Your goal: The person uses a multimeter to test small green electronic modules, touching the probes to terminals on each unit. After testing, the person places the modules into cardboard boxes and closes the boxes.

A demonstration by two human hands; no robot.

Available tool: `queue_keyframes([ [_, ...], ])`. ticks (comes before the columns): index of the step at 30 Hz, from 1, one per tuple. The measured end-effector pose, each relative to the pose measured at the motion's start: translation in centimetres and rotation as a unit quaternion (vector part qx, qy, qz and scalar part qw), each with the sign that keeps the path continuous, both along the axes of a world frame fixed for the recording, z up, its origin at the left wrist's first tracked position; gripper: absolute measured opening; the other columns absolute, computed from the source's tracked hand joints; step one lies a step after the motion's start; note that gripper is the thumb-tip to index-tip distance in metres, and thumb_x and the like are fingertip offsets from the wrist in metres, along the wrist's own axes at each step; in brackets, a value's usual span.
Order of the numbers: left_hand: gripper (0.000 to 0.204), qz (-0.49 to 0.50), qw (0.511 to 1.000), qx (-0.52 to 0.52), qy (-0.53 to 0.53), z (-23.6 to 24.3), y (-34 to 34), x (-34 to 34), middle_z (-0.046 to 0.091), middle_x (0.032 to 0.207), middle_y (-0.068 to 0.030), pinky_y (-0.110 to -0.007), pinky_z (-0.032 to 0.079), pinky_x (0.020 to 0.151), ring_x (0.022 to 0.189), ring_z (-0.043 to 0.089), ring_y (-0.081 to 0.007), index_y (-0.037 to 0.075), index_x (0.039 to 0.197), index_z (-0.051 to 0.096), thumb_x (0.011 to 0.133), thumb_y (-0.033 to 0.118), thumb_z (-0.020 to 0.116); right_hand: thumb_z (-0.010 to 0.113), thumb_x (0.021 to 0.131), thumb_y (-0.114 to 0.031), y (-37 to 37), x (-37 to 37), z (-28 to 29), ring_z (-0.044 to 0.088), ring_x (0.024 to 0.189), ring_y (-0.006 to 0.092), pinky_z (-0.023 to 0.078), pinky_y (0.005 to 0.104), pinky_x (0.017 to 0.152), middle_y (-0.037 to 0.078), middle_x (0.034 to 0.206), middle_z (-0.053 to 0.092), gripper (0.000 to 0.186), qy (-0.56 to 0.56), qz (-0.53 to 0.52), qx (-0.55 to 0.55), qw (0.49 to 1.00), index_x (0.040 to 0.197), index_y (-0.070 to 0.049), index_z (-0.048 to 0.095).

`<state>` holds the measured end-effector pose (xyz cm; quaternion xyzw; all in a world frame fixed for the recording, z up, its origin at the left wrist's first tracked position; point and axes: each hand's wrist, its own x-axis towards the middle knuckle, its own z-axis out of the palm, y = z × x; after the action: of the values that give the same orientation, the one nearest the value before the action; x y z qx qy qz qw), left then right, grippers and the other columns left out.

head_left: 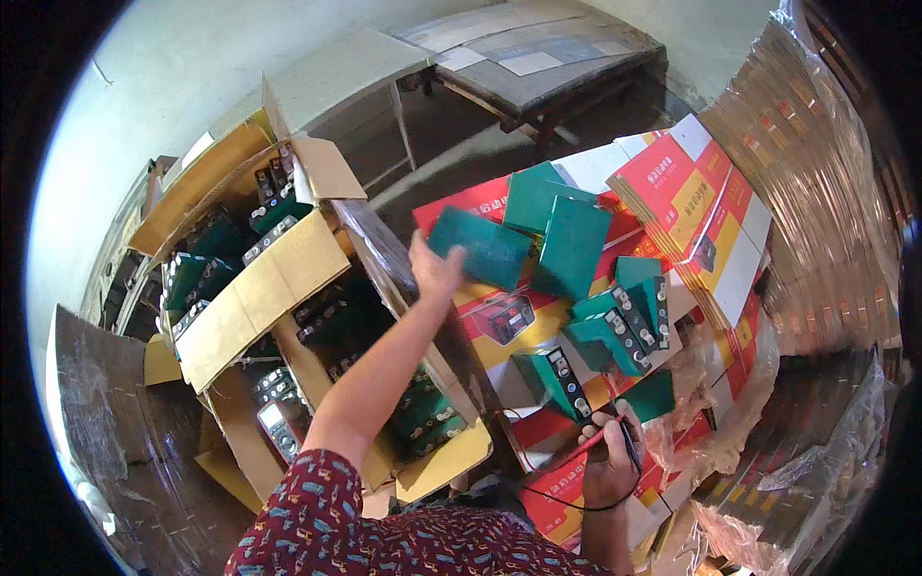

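My left hand (437, 259) grips the near left end of a green block (485, 252) over red, yellow and white flattened cartons (451, 326). Two green blocks (573, 245) lie flat beside it. Nearer, several green blocks (619, 331) show dark terminal strips. My right hand (610, 451) holds red and black meter probes (624, 432) just below one block with a terminal strip (567, 384). The probe leads trail leftward. A red-cased multimeter (279, 429) rests at the left, in an open carton among more blocks.
Open cartons of green blocks (259, 283) fill the left. A stack of printed cartons (701, 221) lies at the right, beside plastic-wrapped cardboard bundles (807, 230) and crumpled film (720, 384). A dark-edged table (538, 77) and a pale bench (355, 77) stand at the back.
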<state>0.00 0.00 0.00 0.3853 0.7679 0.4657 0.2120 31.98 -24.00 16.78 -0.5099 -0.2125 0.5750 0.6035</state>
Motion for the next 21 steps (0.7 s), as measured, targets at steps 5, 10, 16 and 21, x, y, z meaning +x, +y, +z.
queue_keyframes([
  [5, 0.074, 0.113, 0.946, -0.136, -0.272, -3.7, 4.1, -2.7, 0.069, 0.126, -0.0203, -0.039, 0.051, 0.097, 0.112, 0.066, -0.0292, -0.010, 0.135, 0.060, 0.080, 0.032, 0.087, 0.062, 0.100, -0.007, -0.2, 0.6, -1.8, 0.069, 0.088, 0.0209, 0.059, 0.0342, 0.078, 0.013, 0.105, 0.072, 0.037, 0.014, -0.025, 0.013, 0.999, 0.135, -0.003, 0.056],
  [10, 0.044, 0.125, 0.945, -0.133, -0.270, -6.9, 5.2, -5.7, 0.075, 0.104, -0.0134, -0.040, 0.054, 0.086, 0.092, 0.067, -0.0232, -0.006, 0.106, 0.076, 0.080, 0.027, 0.089, 0.060, 0.100, -0.004, -0.4, 0.8, -1.8, 0.070, 0.089, 0.0209, 0.059, 0.0348, 0.080, 0.015, 0.104, 0.073, 0.036, 0.018, -0.015, -0.006, 1.000, 0.135, -0.002, 0.056],
  [16, 0.046, -0.005, 0.930, -0.118, -0.349, -3.2, 4.0, -5.8, 0.072, 0.104, -0.0093, -0.038, 0.051, 0.081, 0.091, 0.064, -0.0211, -0.004, 0.116, 0.072, 0.086, 0.027, 0.085, 0.062, 0.098, -0.006, 0.0, 0.6, -1.3, 0.071, 0.087, 0.0215, 0.061, 0.0349, 0.079, 0.015, 0.104, 0.074, 0.036, -0.002, -0.019, -0.016, 1.000, 0.134, -0.001, 0.056],
  [21, 0.042, -0.149, 0.946, -0.146, -0.248, 2.9, 4.0, -4.6, 0.071, 0.099, -0.0101, -0.042, 0.053, 0.078, 0.090, 0.065, -0.0227, -0.004, 0.110, 0.069, 0.088, 0.029, 0.082, 0.065, 0.096, -0.008, 0.5, -0.6, -0.4, 0.072, 0.083, 0.0227, 0.061, 0.0357, 0.079, 0.015, 0.104, 0.074, 0.038, -0.009, -0.009, 0.002, 1.000, 0.131, 0.002, 0.057],
])
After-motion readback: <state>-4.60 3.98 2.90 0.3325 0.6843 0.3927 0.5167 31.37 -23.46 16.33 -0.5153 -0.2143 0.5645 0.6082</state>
